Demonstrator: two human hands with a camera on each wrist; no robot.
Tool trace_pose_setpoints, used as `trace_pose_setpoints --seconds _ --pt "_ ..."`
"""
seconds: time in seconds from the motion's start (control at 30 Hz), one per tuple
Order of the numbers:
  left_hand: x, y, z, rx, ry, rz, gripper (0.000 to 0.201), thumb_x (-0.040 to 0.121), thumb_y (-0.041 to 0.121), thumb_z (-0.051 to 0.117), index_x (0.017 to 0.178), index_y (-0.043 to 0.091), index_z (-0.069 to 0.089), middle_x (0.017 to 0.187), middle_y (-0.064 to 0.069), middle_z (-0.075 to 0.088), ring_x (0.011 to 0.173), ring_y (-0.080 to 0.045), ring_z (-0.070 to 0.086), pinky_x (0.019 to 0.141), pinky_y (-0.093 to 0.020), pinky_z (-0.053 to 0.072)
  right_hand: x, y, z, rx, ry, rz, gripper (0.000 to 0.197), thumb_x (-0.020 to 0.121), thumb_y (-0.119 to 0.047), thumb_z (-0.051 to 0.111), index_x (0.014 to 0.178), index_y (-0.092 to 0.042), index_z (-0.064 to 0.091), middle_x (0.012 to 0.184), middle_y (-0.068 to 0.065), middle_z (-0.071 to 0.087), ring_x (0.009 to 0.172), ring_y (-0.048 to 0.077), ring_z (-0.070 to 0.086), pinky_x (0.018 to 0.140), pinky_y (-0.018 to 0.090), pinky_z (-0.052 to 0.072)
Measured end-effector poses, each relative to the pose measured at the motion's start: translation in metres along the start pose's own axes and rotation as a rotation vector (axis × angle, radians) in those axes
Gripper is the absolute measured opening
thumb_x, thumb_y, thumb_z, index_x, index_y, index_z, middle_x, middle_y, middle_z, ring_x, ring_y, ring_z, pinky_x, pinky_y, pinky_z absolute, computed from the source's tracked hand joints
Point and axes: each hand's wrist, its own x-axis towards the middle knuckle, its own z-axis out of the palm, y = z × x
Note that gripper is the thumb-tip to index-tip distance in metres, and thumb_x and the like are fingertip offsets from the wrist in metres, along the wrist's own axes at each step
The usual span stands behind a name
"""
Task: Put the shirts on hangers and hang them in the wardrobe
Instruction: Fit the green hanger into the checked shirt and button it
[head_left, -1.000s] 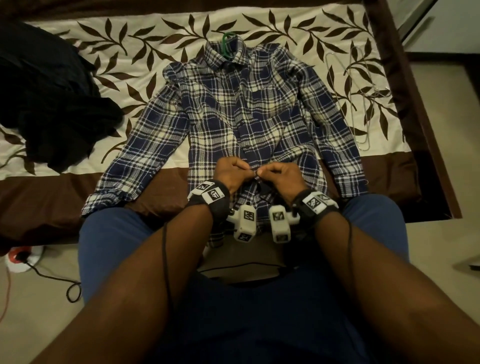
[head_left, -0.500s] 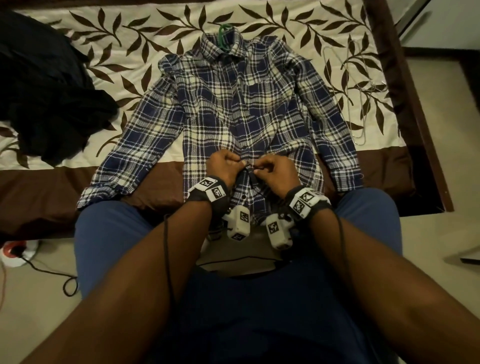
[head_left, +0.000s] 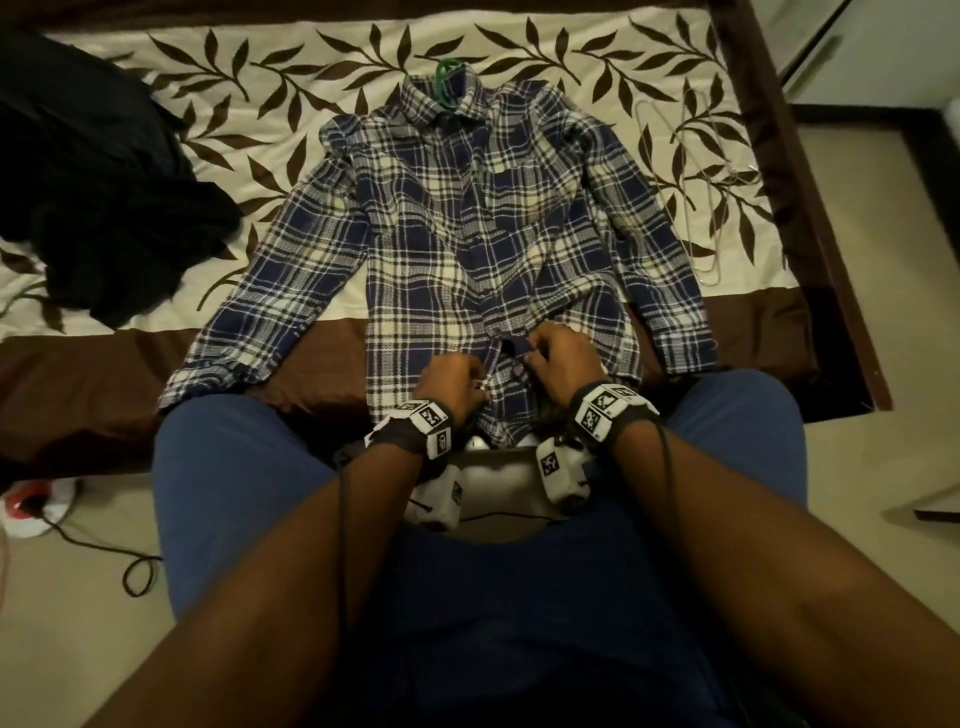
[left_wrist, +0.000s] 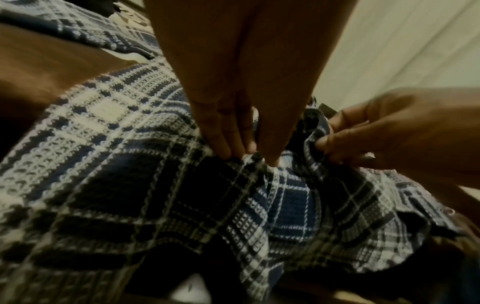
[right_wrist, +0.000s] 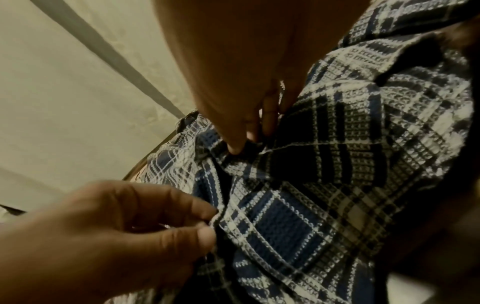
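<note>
A blue and white plaid shirt (head_left: 467, 234) lies face up on the bed, its hem at the near edge. A green hanger hook (head_left: 444, 83) pokes out of its collar. My left hand (head_left: 452, 387) pinches the left front edge of the plaid shirt (left_wrist: 116, 164) near the hem. My right hand (head_left: 558, 358) pinches the right front edge a little farther up. The right wrist view shows the right fingertips (right_wrist: 237, 148) gripping a fold of the plaid shirt (right_wrist: 337, 164), with the left hand (right_wrist: 130, 226) pinching the edge below.
A heap of black clothing (head_left: 88, 197) lies at the bed's left. Thin wire hangers (head_left: 691, 192) rest on the leaf-print bedspread (head_left: 291, 67) to the right of the shirt. My knees in blue trousers (head_left: 218, 467) press against the bed. A cable (head_left: 104, 551) lies on the floor at left.
The hands were touching over the shirt's middle front; now they have drawn slightly apart, the left lower toward the hem, the right higher. The head view has tilted a little.
</note>
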Motion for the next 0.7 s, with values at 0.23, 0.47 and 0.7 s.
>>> trace_pose_setpoints --seconds 0.23,0.47,0.7 --pt "-0.003 0.008 -0.002 0.104 0.039 0.010 0.008 0.088 0.017 0.072 0.091 0.014 0.065 0.094 -0.009 0.068 0.087 -0.030 0.065 0.082 -0.043 0.057 -0.005 0.014 -0.004 0.265 0.160 0.116 0.021 0.083 -0.005 0.074 0.080 -0.019 0.058 0.069 -0.004 0.058 0.071 0.017 0.061 0.074 0.029 0.051" --pt "-0.005 0.005 -0.027 -0.025 0.096 -0.016 0.014 0.073 0.011 0.085 0.071 0.019 0.074 0.077 -0.002 0.073 0.077 -0.019 0.068 0.074 -0.034 0.058 -0.008 0.009 0.002 0.000 -0.157 0.028 0.026 0.071 -0.029 0.089 0.083 -0.017 0.069 0.078 -0.003 0.065 0.075 0.014 0.061 0.071 0.028 0.048" --pt "-0.020 0.007 -0.049 -0.215 0.153 -0.045 0.011 0.074 0.003 0.083 0.075 0.012 0.077 0.078 -0.008 0.074 0.074 -0.020 0.067 0.072 -0.028 0.055 -0.003 -0.005 0.012 -0.322 -0.122 -0.009 0.041 0.083 -0.024 0.077 0.120 -0.017 0.061 0.110 0.011 0.068 0.102 0.033 0.064 0.086 0.042 0.055"
